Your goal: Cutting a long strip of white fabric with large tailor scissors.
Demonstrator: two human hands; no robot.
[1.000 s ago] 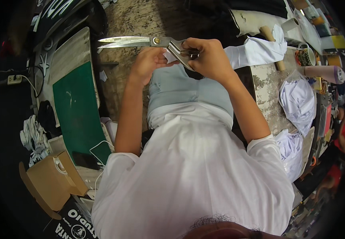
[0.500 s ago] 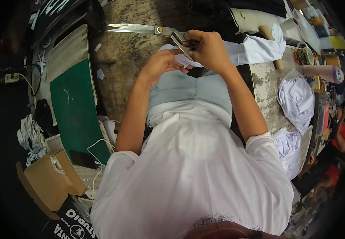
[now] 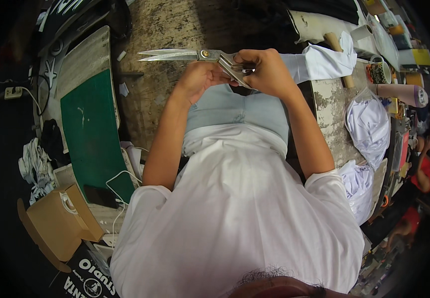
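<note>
got one pair of scissors [image 3: 204, 54], long axis sideways, tips left. right hand [image 3: 270, 72] clamped on it; left hand [image 3: 196, 78], can't tell. two bags [image 3: 369, 123] off right.

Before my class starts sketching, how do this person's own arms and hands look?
The left sleeve and right sleeve are short, loose and white, part of a white shirt; they end near the elbows. Below, the forearms are uncovered. The left hand and right hand wear no gloves; no watch shows.
</note>
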